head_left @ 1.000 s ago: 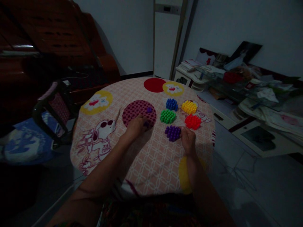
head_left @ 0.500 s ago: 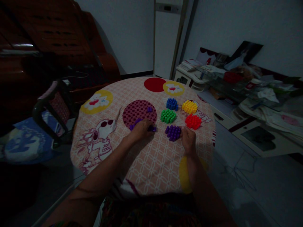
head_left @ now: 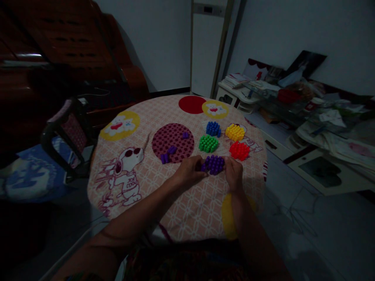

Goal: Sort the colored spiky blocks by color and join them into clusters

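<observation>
My left hand (head_left: 191,170) is closed on a small purple peg piece (head_left: 203,167), bringing it against the left side of the purple peg cluster (head_left: 215,164). At that cluster's right edge, my right hand (head_left: 233,173) is closed, thumb and finger pinching its side. Several loose purple pieces (head_left: 165,158) lie on the dark red checked circle of the cloth. Just beyond the purple cluster sit a green cluster (head_left: 208,144) and a red cluster (head_left: 239,150). Farther back are a blue cluster (head_left: 213,128) and a yellow cluster (head_left: 234,132).
A patterned cloth (head_left: 181,207) covers the round table. To the left stands a chair (head_left: 68,136), with a wooden sofa (head_left: 58,58) behind it. A low cabinet (head_left: 319,175) piled with papers and bags runs along the right wall.
My left hand has picked up a purple piece from the checked circle and carried it right to the purple cluster. My right hand has stayed at the cluster's edge.
</observation>
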A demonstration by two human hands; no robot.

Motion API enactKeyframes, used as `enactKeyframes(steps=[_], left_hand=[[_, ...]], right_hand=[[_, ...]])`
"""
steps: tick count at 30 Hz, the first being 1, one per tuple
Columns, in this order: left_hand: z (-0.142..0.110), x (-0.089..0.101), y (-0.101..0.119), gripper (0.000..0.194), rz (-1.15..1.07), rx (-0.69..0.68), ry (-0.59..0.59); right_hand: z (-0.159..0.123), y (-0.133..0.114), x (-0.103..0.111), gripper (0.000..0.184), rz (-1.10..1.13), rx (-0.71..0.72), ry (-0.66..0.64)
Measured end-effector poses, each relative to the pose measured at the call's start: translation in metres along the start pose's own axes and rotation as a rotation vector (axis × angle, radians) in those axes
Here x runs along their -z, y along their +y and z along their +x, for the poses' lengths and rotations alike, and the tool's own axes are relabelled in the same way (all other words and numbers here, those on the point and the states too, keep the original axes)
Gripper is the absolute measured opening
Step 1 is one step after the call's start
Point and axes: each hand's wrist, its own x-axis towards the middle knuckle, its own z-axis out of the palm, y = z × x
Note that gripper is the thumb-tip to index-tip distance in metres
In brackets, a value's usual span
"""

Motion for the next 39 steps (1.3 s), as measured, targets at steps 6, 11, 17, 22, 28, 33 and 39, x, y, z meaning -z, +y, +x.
enactKeyframes(steps=[6,11,17,22,28,33,39], left_hand=[[-0.002,-0.022,0.0,0.034,-0.085,0.023,0.091],[-0.003,-0.025,-0.003,0.035,-0.085,0.028,0.108],[-0.002,-0.026,-0.001,0.027,-0.095,0.033,0.118],[-0.002,-0.029,-0.001,0.028,-0.094,0.011,0.127],[-0.005,-0.021,-0.002,0.03,-0.063,0.016,0.132],[0.007,0.033,-0.018,0.018,0.287,0.021,0.244],[0.013,0.081,-0.04,0.029,0.664,0.165,0.213]], right_hand=[[0.0,-0.001,0.0,0.044,-0.005,0.0,-0.005],[0.0,-0.001,0.001,0.043,-0.003,0.001,-0.005],[0.001,0.004,-0.001,0.043,0.003,0.005,-0.004],[0.001,0.003,0.0,0.044,-0.002,0.002,-0.007],[0.0,-0.001,0.0,0.043,0.005,-0.008,0.0],[-0.001,-0.001,0.0,0.041,0.032,-0.007,-0.005],[0.0,0.0,-0.001,0.04,0.025,-0.016,0.0]])
